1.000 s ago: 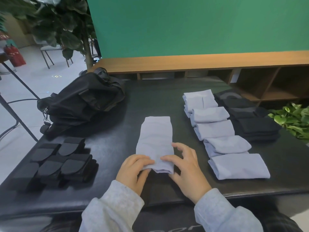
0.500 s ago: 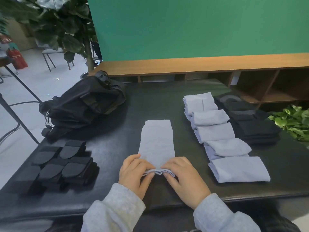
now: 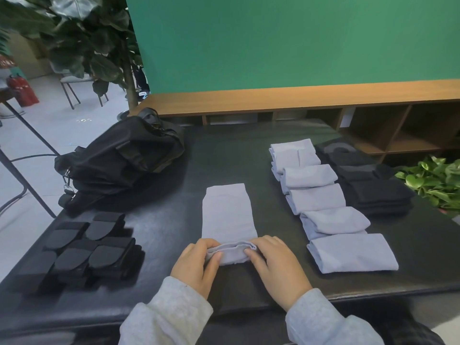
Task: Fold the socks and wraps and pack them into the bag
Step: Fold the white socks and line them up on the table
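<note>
Both hands work on one light grey sock (image 3: pixel 227 215) that lies flat in the middle of the black bench (image 3: pixel 224 155), its near end turned up into a small roll. The left hand (image 3: pixel 196 263) and the right hand (image 3: pixel 276 265) each have fingers curled over that rolled end with the thumbs pressed against its front, so each grip is closed on the sock.

As for progress, the folding looks well advanced but not finished. A row of folded grey socks (image 3: pixel 321 197) sits to the right, with a stack of dark folded pieces (image 3: pixel 373 185) beyond it. Small black folded bundles (image 3: pixel 82 250) lie at the left; whether these are the wraps I cannot tell.

The packing appears not to have begun: the black bag (image 3: pixel 119 158) lies slumped at the far left of the bench, well apart from the hands, and nothing folded shows inside it.
</note>
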Motion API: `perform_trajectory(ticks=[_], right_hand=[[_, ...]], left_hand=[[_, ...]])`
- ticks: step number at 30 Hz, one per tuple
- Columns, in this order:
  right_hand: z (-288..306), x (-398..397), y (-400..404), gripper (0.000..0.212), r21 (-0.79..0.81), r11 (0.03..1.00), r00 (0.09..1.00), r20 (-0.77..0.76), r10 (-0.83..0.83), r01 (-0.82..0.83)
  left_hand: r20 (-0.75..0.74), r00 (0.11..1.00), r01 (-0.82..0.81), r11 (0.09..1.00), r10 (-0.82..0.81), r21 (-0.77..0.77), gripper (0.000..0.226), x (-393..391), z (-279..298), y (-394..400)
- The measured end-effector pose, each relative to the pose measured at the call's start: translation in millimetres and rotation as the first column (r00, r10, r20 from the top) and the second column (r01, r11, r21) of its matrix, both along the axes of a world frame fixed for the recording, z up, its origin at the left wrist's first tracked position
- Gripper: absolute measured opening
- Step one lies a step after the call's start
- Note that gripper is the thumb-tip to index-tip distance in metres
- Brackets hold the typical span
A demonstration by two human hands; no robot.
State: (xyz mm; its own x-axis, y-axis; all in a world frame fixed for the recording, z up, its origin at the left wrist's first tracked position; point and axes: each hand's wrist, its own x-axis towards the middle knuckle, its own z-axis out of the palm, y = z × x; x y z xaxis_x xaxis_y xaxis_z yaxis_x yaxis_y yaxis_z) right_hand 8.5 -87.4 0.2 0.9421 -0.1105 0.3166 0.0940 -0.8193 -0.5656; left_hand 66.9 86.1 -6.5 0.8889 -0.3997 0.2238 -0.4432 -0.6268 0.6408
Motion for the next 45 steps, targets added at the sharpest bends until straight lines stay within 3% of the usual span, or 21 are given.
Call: perform_trajectory(ticks=[13,19,27,32,36,41,45], right_hand=[[5.4,1.8,3.7,0.018,0.129,0.977,0.986,-0.046,-0.162,0.167],[4.9,5.1,4.8,0.016,0.089,0.973,0.976,-0.065,-0.207,0.213],[6.3,0.7,5.2,0.014,0.122,0.978,0.984,-0.074,-0.161,0.169],[1.4,-2.4,6.2,0.017,-0.05,0.996,0.995,-0.064,-0.078,0.075],[2.3,-3.5,3.6,0.014,0.03,0.997,0.996,-0.042,-0.076,0.077],[4.7,0.0,5.1,0.03,0.067,0.989,0.988,-0.086,-0.127,0.133],[3.7,2.5,4.8,0.013,0.081,0.982,0.983,-0.084,-0.163,0.17]], left_hand=[[0.136,0.986,-0.079,0.992,0.093,-0.102,0.013,-4.2,1.8,-3.3],[0.087,0.991,-0.102,0.994,0.106,-0.048,0.014,-3.5,6.2,-5.8],[-0.156,0.981,-0.127,0.988,0.112,-0.087,0.046,0.1,10.5,-5.2],[-0.12,0.988,-0.106,0.99,0.094,-0.097,0.041,0.6,8.7,0.1],[-0.143,0.982,-0.144,0.978,0.122,-0.151,0.037,-0.7,7.5,-2.0],[-0.157,0.978,-0.171,0.96,0.138,-0.223,0.035,2.6,-2.7,-1.4],[-0.162,0.978,-0.17,0.955,0.133,-0.245,0.029,1.1,2.4,-5.3]])
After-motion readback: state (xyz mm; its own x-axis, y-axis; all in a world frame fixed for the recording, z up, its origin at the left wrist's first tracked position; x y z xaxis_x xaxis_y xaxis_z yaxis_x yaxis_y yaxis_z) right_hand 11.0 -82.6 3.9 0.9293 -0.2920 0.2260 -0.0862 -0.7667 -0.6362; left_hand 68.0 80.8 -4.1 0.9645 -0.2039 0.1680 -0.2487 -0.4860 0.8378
